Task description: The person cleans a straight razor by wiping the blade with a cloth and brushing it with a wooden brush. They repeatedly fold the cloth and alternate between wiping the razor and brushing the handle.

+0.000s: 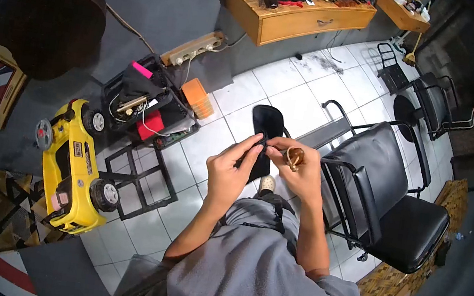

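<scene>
My left hand [227, 174] is closed in a pinch, with its thumb and fingertips on a small dark thing that I cannot make out. Its fingertips meet those of my right hand [304, 184] in front of my chest. A shiny gold-brown looped thing [294, 157] sits in the curled fingers of the right hand, whose thumb and forefinger also pinch at the dark thing. Behind the fingers, a black padded rest [268, 119] stands over the tiled floor.
Black chairs [411, 231] with metal arms stand at the right. To the left are a yellow toy car [69, 168], a black frame [148, 205] and an open bin [163, 114] of tools. A wooden drawer shelf [301, 25] with clutter hangs on the far wall, above an orange basket [197, 98].
</scene>
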Motion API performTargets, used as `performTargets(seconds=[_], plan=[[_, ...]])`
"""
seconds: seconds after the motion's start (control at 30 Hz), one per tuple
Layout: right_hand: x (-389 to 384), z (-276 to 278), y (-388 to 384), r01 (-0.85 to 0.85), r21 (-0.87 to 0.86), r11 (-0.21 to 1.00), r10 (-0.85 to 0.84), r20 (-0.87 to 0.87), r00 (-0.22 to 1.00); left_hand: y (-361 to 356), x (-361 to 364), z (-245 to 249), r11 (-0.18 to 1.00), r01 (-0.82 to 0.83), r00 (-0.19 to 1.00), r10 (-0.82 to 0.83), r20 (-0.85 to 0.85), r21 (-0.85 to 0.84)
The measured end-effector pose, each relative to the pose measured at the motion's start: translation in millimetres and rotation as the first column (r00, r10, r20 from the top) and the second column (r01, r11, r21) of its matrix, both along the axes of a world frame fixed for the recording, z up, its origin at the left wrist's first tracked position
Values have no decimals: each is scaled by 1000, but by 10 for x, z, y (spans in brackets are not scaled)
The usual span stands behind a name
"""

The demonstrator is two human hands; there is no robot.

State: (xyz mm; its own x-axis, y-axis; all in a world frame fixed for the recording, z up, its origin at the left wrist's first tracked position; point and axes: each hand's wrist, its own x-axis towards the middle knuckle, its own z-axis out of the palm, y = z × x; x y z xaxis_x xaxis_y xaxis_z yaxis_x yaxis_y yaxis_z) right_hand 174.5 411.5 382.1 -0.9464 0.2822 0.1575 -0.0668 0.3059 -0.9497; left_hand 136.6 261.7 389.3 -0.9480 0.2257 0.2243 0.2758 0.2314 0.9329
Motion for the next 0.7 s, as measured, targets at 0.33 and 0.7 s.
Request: performTargets(seconds=[0.33, 0.7], plan=[[107, 95, -137, 140, -24, 990, -142, -81, 987, -56, 29, 117, 983, 181, 976, -185, -114, -43], [216, 114, 37, -67, -200, 978, 81, 66, 995, -201, -184, 51, 929, 348, 851, -368, -375, -123]])
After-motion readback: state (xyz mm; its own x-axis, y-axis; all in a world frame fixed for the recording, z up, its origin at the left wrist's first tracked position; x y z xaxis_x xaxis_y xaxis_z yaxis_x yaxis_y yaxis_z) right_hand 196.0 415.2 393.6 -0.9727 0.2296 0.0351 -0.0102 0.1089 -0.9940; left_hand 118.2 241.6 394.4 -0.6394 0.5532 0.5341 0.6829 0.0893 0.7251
